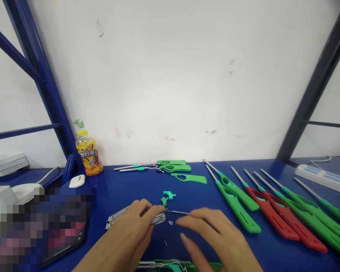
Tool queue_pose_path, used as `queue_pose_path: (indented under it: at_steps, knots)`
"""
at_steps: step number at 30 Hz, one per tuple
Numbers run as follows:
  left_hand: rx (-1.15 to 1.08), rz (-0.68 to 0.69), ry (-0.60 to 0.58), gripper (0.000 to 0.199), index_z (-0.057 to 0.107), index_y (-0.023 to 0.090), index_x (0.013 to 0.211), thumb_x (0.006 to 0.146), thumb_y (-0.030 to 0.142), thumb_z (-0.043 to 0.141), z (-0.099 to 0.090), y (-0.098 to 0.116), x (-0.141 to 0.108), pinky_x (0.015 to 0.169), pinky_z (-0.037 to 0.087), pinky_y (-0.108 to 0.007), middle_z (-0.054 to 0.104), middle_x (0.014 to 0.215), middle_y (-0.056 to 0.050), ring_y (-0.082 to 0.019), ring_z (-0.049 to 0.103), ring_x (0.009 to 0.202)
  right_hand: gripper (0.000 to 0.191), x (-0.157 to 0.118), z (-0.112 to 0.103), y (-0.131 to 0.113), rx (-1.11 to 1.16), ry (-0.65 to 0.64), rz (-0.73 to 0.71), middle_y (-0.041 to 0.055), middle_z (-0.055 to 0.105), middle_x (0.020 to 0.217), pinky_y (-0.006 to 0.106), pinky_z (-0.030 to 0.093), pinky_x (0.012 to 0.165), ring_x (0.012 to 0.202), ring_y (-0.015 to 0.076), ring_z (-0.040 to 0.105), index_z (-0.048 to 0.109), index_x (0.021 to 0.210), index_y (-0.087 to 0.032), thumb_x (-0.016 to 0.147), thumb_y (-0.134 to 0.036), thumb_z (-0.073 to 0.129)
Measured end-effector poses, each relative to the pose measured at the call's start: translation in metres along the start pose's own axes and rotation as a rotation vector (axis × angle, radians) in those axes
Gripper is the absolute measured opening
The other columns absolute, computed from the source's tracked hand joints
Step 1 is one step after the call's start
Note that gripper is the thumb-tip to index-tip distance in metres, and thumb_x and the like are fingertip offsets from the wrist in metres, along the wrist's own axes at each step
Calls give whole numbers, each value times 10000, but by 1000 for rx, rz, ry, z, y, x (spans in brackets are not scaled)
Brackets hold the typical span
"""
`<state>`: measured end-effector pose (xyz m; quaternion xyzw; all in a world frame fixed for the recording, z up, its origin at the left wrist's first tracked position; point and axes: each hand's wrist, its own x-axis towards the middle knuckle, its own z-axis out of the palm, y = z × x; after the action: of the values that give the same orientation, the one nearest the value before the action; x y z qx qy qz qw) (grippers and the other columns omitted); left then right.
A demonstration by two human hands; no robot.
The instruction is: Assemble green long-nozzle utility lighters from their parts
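Head view: left hand (140, 221) wraps round rods (159, 218); right hand (218, 230), loosely spread, looks empty beside a pin (178, 212); gathering seems underway, next needing a precise pinch

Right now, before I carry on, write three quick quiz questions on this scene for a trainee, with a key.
1. True or false: the bottle has a yellow cap.
2. Which does the left hand hold?
A) a power strip
B) clear pieces
C) a white case
3. How many red lighters are in view?

Key: 1. True. 2. B. 3. Two.
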<state>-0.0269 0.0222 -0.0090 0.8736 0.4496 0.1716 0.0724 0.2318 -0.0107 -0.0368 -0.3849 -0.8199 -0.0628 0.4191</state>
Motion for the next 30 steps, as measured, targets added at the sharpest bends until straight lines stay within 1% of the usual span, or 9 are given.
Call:
queue_pose_path:
  at_steps: [2, 4, 6, 9, 11, 13, 17, 22, 30]
  knots:
    - [-100, 32, 25, 267, 664, 323, 1157, 1038, 163, 485, -4, 5, 0, 963, 565, -257, 742, 1205, 11, -172, 709, 1073, 613, 17, 1, -1, 29, -81, 19, -11, 792, 1263, 340, 695, 871, 1045, 230, 817, 645, 1372, -364, 852, -169, 904]
    - [-220, 21, 57, 167, 636, 330, 1112, 1064, 214, 525, -7, 10, 0, 895, 557, -199, 738, 1087, 64, -126, 713, 985, 728, 26, 7, -4, 58, -117, 25, -27, 804, 1279, 338, 693, 866, 1034, 242, 827, 628, 1378, -354, 773, -178, 994]
    - [-324, -6, 83, 105, 625, 328, 1037, 1037, 225, 608, -8, 13, -2, 840, 546, -172, 729, 984, 103, -103, 712, 902, 546, 26, 14, -5, 97, -118, -3, -53, 838, 1131, 301, 672, 795, 899, 220, 836, 659, 1292, -327, 851, -238, 968]
    - [-412, 0, 92, 140, 646, 368, 1101, 1027, 249, 650, -6, 12, -4, 869, 556, -165, 755, 1019, 126, -99, 734, 926, 86, 20, 20, 0, 142, -107, -42, -58, 829, 925, 246, 614, 680, 737, 174, 814, 714, 1138, -297, 1107, -374, 692]
    - [-362, -18, 106, 227, 627, 418, 1282, 1078, 323, 595, -3, 6, -4, 975, 567, -211, 763, 1201, 100, -128, 743, 1072, 254, 17, 18, 8, 149, -90, -20, -43, 838, 914, 231, 614, 684, 727, 163, 819, 746, 1119, -293, 1172, -444, 549]
    - [-206, -73, 84, 336, 586, 409, 1423, 1117, 313, 487, 0, -3, -1, 1084, 559, -321, 713, 1382, 26, -190, 708, 1234, 280, 17, 10, 17, 152, -61, 40, -32, 866, 997, 228, 644, 766, 813, 172, 847, 768, 1193, -301, 1172, -467, 543]
    - [154, -283, -187, 476, 640, 282, 1464, 1079, 115, 415, 3, -12, 14, 1112, 541, -496, 682, 1417, -99, -305, 672, 1304, 226, 18, -7, 30, 141, -60, 168, -68, 872, 1132, 218, 663, 872, 965, 176, 858, 773, 1300, -352, 1133, -353, 620]
    - [185, -386, -295, 271, 739, 237, 1269, 1070, 157, 573, -2, -7, 24, 1025, 563, -443, 754, 1264, -78, -299, 729, 1228, 233, 15, -5, 30, 107, -108, 158, -61, 874, 1120, 276, 686, 836, 944, 210, 863, 801, 1243, -332, 1129, -338, 598]
    - [225, -436, -321, 306, 757, 221, 1133, 1054, 66, 506, 2, 7, 28, 936, 532, -377, 782, 1197, -63, -267, 752, 1140, 295, 10, 5, 34, 83, -200, 126, -35, 872, 1127, 337, 686, 863, 942, 242, 860, 797, 1290, -318, 1161, -435, 559]
